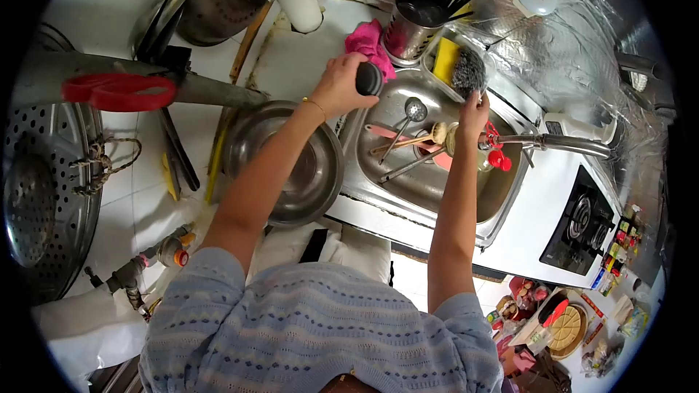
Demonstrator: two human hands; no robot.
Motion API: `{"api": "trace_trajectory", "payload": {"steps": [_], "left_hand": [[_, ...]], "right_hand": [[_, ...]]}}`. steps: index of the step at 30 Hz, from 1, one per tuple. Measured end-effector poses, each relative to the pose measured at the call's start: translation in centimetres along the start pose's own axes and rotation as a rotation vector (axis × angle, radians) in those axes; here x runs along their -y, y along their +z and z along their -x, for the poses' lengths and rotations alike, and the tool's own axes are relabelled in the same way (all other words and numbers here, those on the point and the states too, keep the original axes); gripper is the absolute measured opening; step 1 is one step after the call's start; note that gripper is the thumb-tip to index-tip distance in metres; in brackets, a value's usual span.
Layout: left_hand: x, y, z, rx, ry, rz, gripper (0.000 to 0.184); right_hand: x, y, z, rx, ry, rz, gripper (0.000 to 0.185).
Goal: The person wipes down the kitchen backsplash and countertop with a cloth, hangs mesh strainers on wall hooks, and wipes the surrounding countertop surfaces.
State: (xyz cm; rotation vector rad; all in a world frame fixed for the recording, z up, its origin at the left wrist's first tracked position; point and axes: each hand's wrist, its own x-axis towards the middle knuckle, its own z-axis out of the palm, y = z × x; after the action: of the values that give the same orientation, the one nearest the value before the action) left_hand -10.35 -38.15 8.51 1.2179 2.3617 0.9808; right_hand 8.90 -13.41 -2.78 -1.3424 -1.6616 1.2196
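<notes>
My left hand (341, 89) is curled round a dark, round, cup-like object (369, 78) above the sink's far left corner; its exact kind is unclear. A bright pink cloth (370, 42) lies just beyond it. My right hand (472, 118) reaches across the sink (437, 204), its fingertips closed on the lower edge of a grey steel wool scrubber (468, 73). Beside the scrubber, a yellow sponge (446, 60) sits in the same clear tray (429, 65). In the sink lie a slotted spoon (416, 109), a wooden-handled brush (438, 132) and red-handled items (498, 159).
A large metal bowl (331, 175) stands left of the sink, under my left forearm. The faucet (575, 144) extends over the sink from the right. A metal holder (408, 36) with black utensils stands behind. Farther right is a stove (582, 222).
</notes>
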Motion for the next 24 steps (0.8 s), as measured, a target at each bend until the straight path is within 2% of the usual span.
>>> {"api": "trace_trajectory", "payload": {"steps": [1,3,6,11,16,17,20,21,23,24], "left_hand": [[-0.7,0.6,0.1,0.035,0.016,0.040,0.070],[-1.3,2.3,0.3,0.036,0.062,0.063,0.070],[-2.2,4.4,0.4,0.014,0.255,0.117,0.069],[-3.3,6.5,0.3,0.013,0.326,0.109,0.074],[-3.9,7.2,0.8,0.078,0.310,0.120,0.083],[-3.9,7.2,0.8,0.085,0.308,0.117,0.085],[-3.5,6.7,0.6,0.112,0.355,0.180,0.078],[-3.0,6.1,0.2,0.097,0.349,0.167,0.078],[-1.3,5.0,-1.3,-0.161,0.255,0.083,0.069],[-0.5,4.5,-2.2,-0.234,0.140,-0.018,0.059]], "right_hand": [[0.4,0.0,0.2,-0.002,0.004,0.004,0.042],[2.1,0.3,1.3,0.045,0.122,-0.479,0.036],[0.7,0.4,2.5,0.015,0.122,-0.553,0.042],[1.5,0.1,6.7,0.051,0.295,-0.627,0.046],[4.8,0.1,11.9,0.469,0.326,-0.768,0.037],[3.9,0.5,12.5,0.482,0.345,-0.753,0.028],[3.7,1.2,13.2,0.474,0.309,-0.719,0.021],[3.5,1.3,13.1,0.447,0.317,-0.736,0.021],[3.7,1.2,13.3,0.351,0.325,-0.629,0.020],[3.5,0.9,13.2,0.351,0.323,-0.586,0.019]]}}
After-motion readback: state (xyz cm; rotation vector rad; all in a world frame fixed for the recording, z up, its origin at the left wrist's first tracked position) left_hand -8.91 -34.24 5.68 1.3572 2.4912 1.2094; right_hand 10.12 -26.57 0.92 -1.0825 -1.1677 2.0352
